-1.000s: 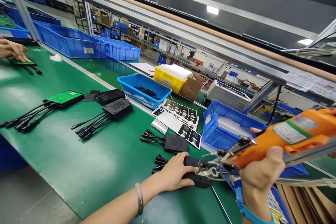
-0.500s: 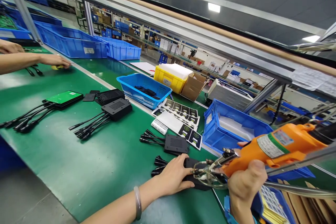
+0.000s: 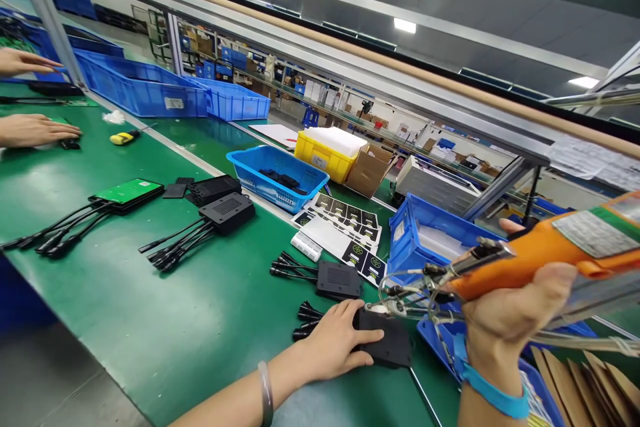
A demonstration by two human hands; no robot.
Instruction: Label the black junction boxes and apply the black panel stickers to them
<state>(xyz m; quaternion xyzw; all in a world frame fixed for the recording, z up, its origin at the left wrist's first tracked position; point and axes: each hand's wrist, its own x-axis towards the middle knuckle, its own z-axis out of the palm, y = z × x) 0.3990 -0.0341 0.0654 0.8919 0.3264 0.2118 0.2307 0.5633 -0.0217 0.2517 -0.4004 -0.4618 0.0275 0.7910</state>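
My left hand (image 3: 336, 340) grips a flat black plastic case (image 3: 393, 340) on the green table, its thumb and fingers over the cable end. Black cables with round connectors (image 3: 306, 320) stick out past that hand. In my right hand (image 3: 515, 313) is an orange power screwdriver (image 3: 545, 253), tilted, with thin hoses and wires around its metal nose. The nose is up and right of the case; whether it touches is unclear. A second black case with cables (image 3: 339, 280) lies just behind. A thin metal rod (image 3: 425, 395) sticks out near the case's lower right corner.
Left lie another black cased unit (image 3: 227, 212) and one with a green board (image 3: 127, 192). Behind are a blue basket (image 3: 280, 177), label sheets (image 3: 367, 260) and a blue bin (image 3: 405, 233). A co-worker's hands (image 3: 37, 130) and a yellow-handled screwdriver (image 3: 124, 138) are far left.
My right hand has drawn the power screwdriver up and right, uncovering more of the case. My left hand stays on it. The co-worker's hand has let go of the yellow-handled screwdriver.
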